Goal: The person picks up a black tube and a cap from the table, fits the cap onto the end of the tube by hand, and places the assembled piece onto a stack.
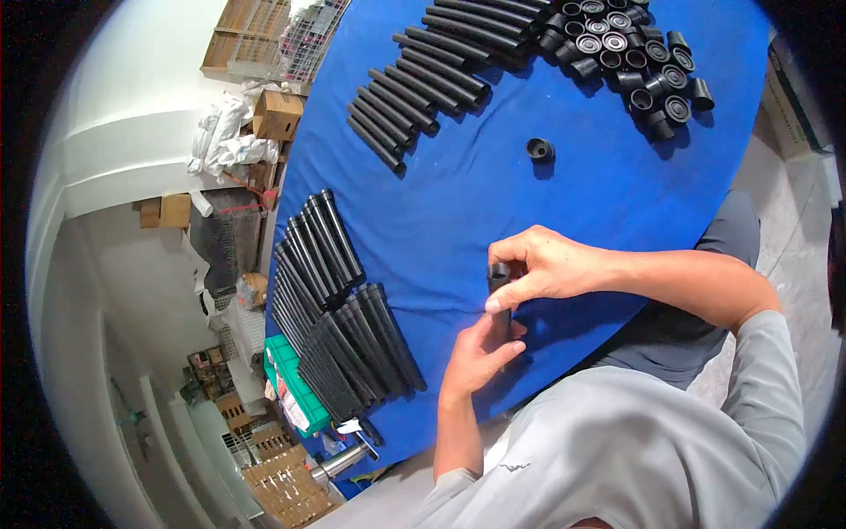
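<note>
Both of my hands are on one black plastic tube [499, 273] over the near part of the table. My right hand [555, 269] pinches its upper end between thumb and fingers, where an open rim shows. Just below, my left hand [480, 353] is wrapped round the tube's lower part, hiding much of it. Beyond my hands a single black cap [540, 152] sits apart on the blue cloth [467, 220].
Black tubes [414, 97] lie in rows at the far side, beside a heap of black caps [639, 62]. At left, stacked tubes with fitted ends [344, 326] lie next to a green box [295, 383]. Cardboard boxes [278, 115] stand beyond the table.
</note>
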Demonstrator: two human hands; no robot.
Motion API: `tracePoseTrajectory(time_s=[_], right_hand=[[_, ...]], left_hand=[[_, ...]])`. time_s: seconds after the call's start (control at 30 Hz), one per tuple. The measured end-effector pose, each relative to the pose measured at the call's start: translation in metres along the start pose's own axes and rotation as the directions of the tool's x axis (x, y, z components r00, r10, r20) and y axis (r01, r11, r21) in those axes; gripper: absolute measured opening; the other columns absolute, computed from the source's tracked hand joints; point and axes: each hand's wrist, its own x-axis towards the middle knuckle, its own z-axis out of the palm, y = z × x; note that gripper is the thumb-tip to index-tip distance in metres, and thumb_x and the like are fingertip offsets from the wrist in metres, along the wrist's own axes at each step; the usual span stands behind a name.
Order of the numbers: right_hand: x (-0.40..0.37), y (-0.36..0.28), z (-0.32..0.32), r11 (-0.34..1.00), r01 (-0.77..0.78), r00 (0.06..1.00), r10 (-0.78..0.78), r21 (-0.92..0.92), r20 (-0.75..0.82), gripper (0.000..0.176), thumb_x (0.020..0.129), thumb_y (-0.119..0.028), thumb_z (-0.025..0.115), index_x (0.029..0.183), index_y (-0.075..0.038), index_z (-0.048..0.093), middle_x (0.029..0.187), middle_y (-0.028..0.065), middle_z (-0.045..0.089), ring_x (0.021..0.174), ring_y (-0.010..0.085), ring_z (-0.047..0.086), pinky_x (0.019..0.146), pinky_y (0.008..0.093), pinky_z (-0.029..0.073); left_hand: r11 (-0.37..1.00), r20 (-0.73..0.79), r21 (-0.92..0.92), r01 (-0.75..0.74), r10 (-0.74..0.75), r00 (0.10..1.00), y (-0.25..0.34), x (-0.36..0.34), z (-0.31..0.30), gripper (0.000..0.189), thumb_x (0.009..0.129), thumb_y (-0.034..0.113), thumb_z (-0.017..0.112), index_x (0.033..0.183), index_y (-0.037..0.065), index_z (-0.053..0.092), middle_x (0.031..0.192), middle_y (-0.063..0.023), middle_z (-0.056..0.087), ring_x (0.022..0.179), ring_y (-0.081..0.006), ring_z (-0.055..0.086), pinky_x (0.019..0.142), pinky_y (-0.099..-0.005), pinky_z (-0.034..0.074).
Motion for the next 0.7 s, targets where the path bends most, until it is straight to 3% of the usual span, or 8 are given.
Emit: tracePoseTrajectory(time_s=[0.07, 0.27, 0.3, 0.47, 0.53, 0.57, 0.63, 0.7], right_hand=[[0.002, 0.004, -0.001, 0.995, -0.057, 0.997, 0.052, -0.084, -0.063, 0.039, 0.083, -0.037, 0.083, 0.086, -0.002, 0.066, 0.078, 0.0041, 0.065, 0.072, 0.0096, 0.058, 0.062, 0.0298, 0.046], [0.002, 0.005, -0.003, 0.992, 0.104, 0.994, -0.101, -0.076, 0.042, 0.054, 0.089, -0.051, 0.072, 0.102, 0.002, 0.068, 0.083, 0.0142, 0.071, 0.076, 0.0226, 0.067, 0.068, 0.0370, 0.052], [0.003, 0.011, 0.000, 0.982, 0.163, 0.985, -0.158, -0.090, 0.063, 0.059, 0.094, -0.049, 0.067, 0.119, 0.005, 0.064, 0.097, 0.0187, 0.073, 0.085, 0.0272, 0.071, 0.077, 0.0397, 0.055], [0.002, 0.006, -0.004, 0.989, 0.075, 0.990, -0.059, -0.127, 0.126, 0.058, 0.099, -0.044, 0.061, 0.131, 0.005, 0.059, 0.108, 0.0207, 0.070, 0.097, 0.0291, 0.070, 0.087, 0.0413, 0.055], [0.001, -0.006, -0.007, 0.992, -0.094, 0.973, 0.110, -0.082, 0.203, 0.054, 0.100, -0.040, 0.062, 0.136, 0.000, 0.058, 0.112, 0.0180, 0.068, 0.100, 0.0268, 0.067, 0.087, 0.0397, 0.054], [0.001, -0.001, -0.004, 0.994, 0.041, 0.986, -0.023, -0.106, 0.165, 0.051, 0.100, -0.036, 0.062, 0.138, -0.002, 0.057, 0.113, 0.0171, 0.067, 0.099, 0.0257, 0.067, 0.086, 0.0392, 0.054], [0.004, 0.005, 0.001, 0.936, 0.312, 0.949, -0.300, -0.161, 0.095, 0.049, 0.100, -0.030, 0.063, 0.142, -0.006, 0.055, 0.115, 0.0153, 0.066, 0.099, 0.0236, 0.066, 0.084, 0.0383, 0.054], [0.002, -0.003, 0.002, 0.950, 0.312, 0.941, -0.307, -0.015, 0.142, 0.050, 0.099, -0.025, 0.065, 0.145, -0.010, 0.053, 0.115, 0.0138, 0.065, 0.098, 0.0226, 0.065, 0.084, 0.0379, 0.054]], left_hand=[[0.995, -0.033, 0.090, 0.052, -0.049, 0.998, 0.001, 0.004, 0.004, 0.052, 0.089, 0.016, 0.077, 0.134, -0.001, 0.056, 0.115, -0.0099, 0.068, 0.105, -0.0187, 0.065, 0.091, -0.0346, 0.053], [0.856, -0.007, -0.502, -0.125, 0.140, 0.990, -0.008, 0.015, 0.017, 0.047, 0.092, 0.026, 0.073, 0.127, 0.001, 0.055, 0.108, -0.0224, 0.070, 0.086, -0.0273, 0.070, 0.080, -0.0370, 0.057], [0.855, -0.056, -0.483, -0.187, 0.183, 0.981, -0.004, 0.018, 0.020, 0.044, 0.095, 0.033, 0.069, 0.126, 0.004, 0.056, 0.109, -0.0223, 0.069, 0.081, -0.0275, 0.070, 0.077, -0.0345, 0.056], [0.602, -0.259, -0.718, -0.350, 0.236, 0.937, -0.012, 0.030, 0.011, 0.049, 0.103, 0.050, 0.053, 0.126, 0.007, 0.053, 0.103, -0.0115, 0.069, 0.063, -0.0180, 0.061, 0.051, -0.0315, 0.050], [0.368, -0.213, -0.871, -0.325, 0.313, 0.926, -0.004, 0.035, 0.001, 0.044, 0.104, 0.047, 0.052, 0.126, 0.008, 0.054, 0.099, -0.0125, 0.071, 0.071, -0.0196, 0.066, 0.059, -0.0309, 0.055], [0.310, -0.277, -0.883, -0.352, 0.262, 0.924, -0.001, 0.035, 0.000, 0.046, 0.104, 0.046, 0.053, 0.127, 0.007, 0.052, 0.102, -0.0112, 0.070, 0.069, -0.0189, 0.064, 0.053, -0.0300, 0.051], [0.205, -0.280, -0.924, -0.324, 0.216, 0.935, 0.001, 0.033, -0.007, 0.038, 0.101, 0.042, 0.060, 0.122, 0.010, 0.057, 0.107, -0.0095, 0.071, 0.087, -0.0211, 0.069, 0.065, -0.0327, 0.057], [0.151, -0.290, -0.937, -0.315, 0.171, 0.942, 0.005, 0.033, -0.003, 0.032, 0.097, 0.036, 0.066, 0.115, 0.010, 0.064, 0.114, -0.0086, 0.071, 0.098, -0.0205, 0.071, 0.076, -0.0329, 0.061]])
